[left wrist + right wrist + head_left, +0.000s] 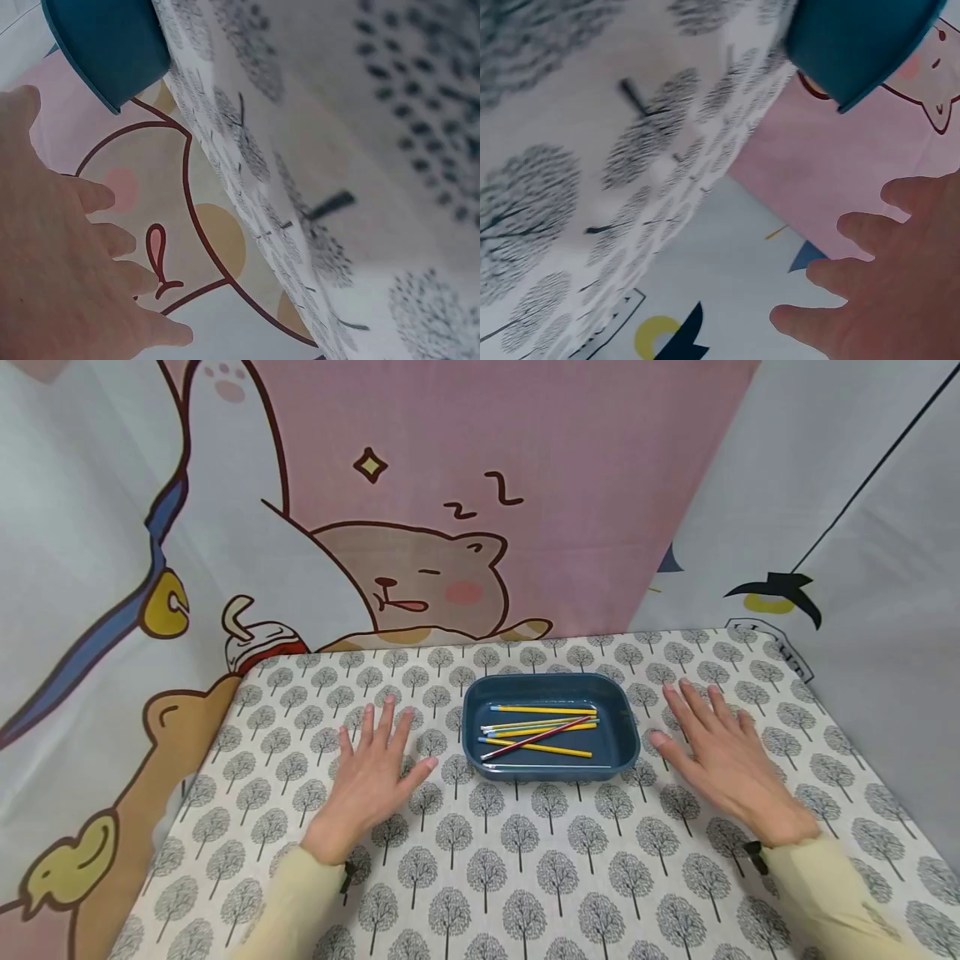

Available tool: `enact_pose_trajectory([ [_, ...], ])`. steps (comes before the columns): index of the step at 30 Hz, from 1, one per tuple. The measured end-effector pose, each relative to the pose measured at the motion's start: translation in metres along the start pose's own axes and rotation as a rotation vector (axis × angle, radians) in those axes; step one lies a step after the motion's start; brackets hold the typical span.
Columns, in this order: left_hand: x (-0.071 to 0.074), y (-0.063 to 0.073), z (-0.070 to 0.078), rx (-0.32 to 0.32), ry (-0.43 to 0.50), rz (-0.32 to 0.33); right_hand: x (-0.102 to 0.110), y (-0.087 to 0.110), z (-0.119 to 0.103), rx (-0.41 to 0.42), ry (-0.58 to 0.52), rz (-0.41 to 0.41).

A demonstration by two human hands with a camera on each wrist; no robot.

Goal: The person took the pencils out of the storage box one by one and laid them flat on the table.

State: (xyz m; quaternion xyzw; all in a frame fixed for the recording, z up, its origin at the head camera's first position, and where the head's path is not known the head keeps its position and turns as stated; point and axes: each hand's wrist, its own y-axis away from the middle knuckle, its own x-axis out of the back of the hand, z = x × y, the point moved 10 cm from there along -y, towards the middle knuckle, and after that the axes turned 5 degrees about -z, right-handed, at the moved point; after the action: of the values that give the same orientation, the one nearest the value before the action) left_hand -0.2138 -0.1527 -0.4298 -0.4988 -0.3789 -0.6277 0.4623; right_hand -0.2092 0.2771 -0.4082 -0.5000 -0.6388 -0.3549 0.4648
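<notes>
A dark blue rectangular tub (551, 775) stands on the table between the two hands. Several pencils lie loose in it: yellow ones such as the yellow pencil (543, 710) at the back, and a dark red pencil (536, 739) slanting across the others. A thin pale stick (547, 767) lies along the front side. My left hand (371, 777) is spread flat, palm down, left of the tub, holding nothing. To the right of the tub, my right hand (716, 756) is likewise spread and holds nothing. Both wrist views show the fingers apart from the tub's wall (112, 45).
A white cloth printed with grey trees (521, 877) covers the table. Behind it hangs a curtain (585, 502) with cartoon animals, and more curtain stands along the left and right sides. Each sleeve (288, 902) is pale yellow.
</notes>
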Motion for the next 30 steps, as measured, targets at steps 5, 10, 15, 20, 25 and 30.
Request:
enact_pose_trajectory([
  [5,0.002,-0.004,0.010,-0.016,0.005,-0.003,0.007,-0.005,-0.017,0.030,-0.010,0.022],
  [10,0.003,-0.009,0.020,-0.037,0.008,0.005,0.010,-0.010,-0.034,0.049,-0.017,0.040],
  [15,0.002,-0.014,0.030,-0.056,0.026,0.000,0.011,-0.015,-0.049,0.069,-0.019,0.047],
  [20,0.001,-0.018,0.040,-0.077,0.038,-0.003,0.008,-0.022,-0.065,0.104,-0.018,0.051],
  [25,0.000,-0.023,0.048,-0.099,0.028,0.002,0.003,-0.028,-0.081,0.148,-0.018,0.057],
  [30,-0.003,-0.027,0.055,-0.122,0.009,0.006,-0.004,-0.035,-0.096,0.183,-0.022,0.041],
])
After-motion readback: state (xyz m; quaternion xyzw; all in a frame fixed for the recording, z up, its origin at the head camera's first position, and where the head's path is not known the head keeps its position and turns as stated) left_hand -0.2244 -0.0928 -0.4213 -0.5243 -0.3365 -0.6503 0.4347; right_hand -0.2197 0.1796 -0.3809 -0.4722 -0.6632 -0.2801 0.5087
